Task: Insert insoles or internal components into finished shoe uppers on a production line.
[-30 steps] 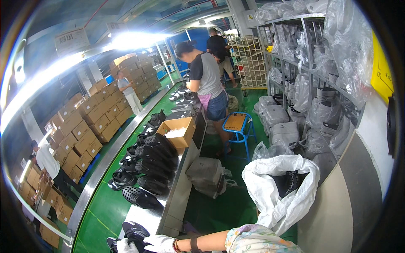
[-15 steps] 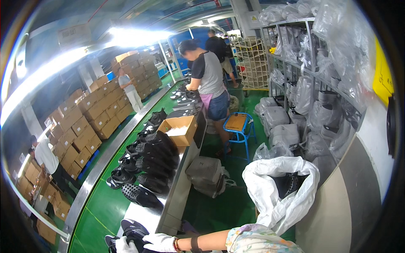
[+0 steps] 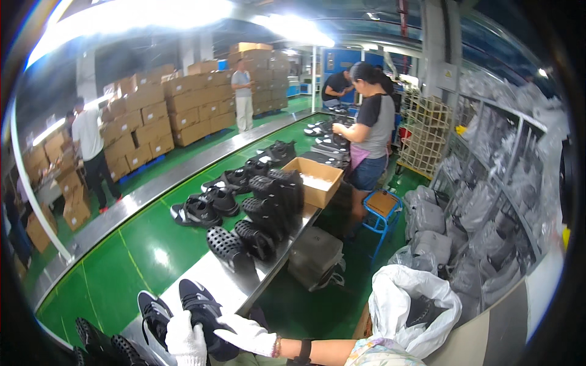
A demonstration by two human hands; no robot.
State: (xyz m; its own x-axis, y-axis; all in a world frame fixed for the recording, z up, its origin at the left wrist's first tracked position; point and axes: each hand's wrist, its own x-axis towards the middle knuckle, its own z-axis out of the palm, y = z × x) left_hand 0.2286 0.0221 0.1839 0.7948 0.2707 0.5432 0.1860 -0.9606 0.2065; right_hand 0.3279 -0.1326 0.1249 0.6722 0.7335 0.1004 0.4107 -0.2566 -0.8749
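Observation:
A pair of black sneakers with pale soles lies at the near end of the metal bench, toes pointing away from me. My left hand [image 3: 186,339], in a white glove, is between the left sneaker [image 3: 154,312] and the right sneaker [image 3: 200,299], its fingers closed on the right one's inner side. My right hand [image 3: 249,335], gloved too, reaches in from the right. Its fingers are stretched out against the outer side and heel of the right sneaker; the thumb stands apart. My left palm is hidden.
Black shoes [image 3: 268,204] stand in rows beyond, beside an open carton [image 3: 326,186]. More shoes [image 3: 91,338] are at the near left. A white plastic sack [image 3: 390,299] stands at my right. A co-worker [image 3: 371,122] stands farther along, near a blue stool [image 3: 381,210].
The view has swung right to left across the bench, so the pair and both hands appear higher and fuller. My hands stay at the right sneaker.

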